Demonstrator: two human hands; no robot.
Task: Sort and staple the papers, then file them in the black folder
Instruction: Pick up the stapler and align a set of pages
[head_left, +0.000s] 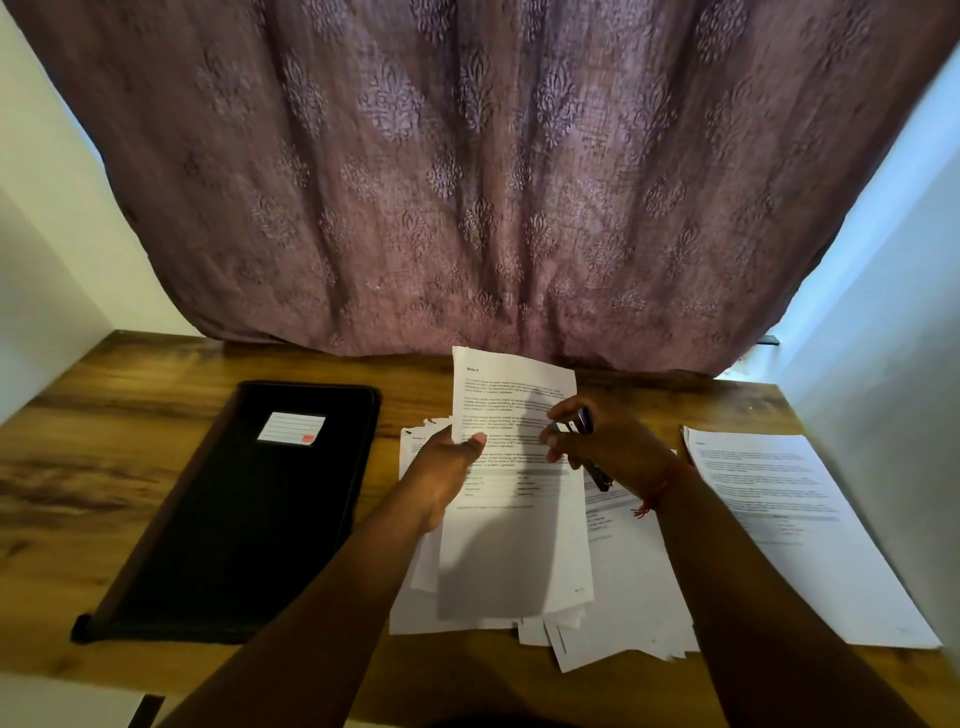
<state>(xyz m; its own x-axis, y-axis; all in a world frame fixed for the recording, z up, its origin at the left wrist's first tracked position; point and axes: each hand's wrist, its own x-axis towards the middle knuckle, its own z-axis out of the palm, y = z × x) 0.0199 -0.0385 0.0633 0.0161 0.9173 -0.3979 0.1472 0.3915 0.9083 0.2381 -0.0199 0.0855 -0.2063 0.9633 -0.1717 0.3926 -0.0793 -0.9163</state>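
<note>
Clearly mid-task, at the stapling stage. Left hand (447, 467) pinching the left edge of a printed sheet (514, 493), thumb on top and fingers curled beneath, lifting it tilted above the loose pile of papers (623, 587) spread on the wooden desk (130, 457). Right hand (608, 441) closed around a dark stapler (576, 423), fingers wrapped narrowly about its body, hovering at the sheet's right edge, roughly level with its upper half; cannot tell whether the paper already sits inside the stapler's mouth. A red thread (660, 488) tied at the right wrist.

Well to the right, a separate neat stack (789, 519) lying flat, probably a set already sorted. To the left, apart from the pile, the black folder (244, 509), closed, with a white label (292, 429) near its top.

Next move likely to call for squaring the held pages, then sliding a corner fully into the stapler and pressing down firmly. Risk of a crooked or missed staple if the sheet keeps sagging in the air, so bracing it against the desk seems wise. Filing not yet begun.
</note>
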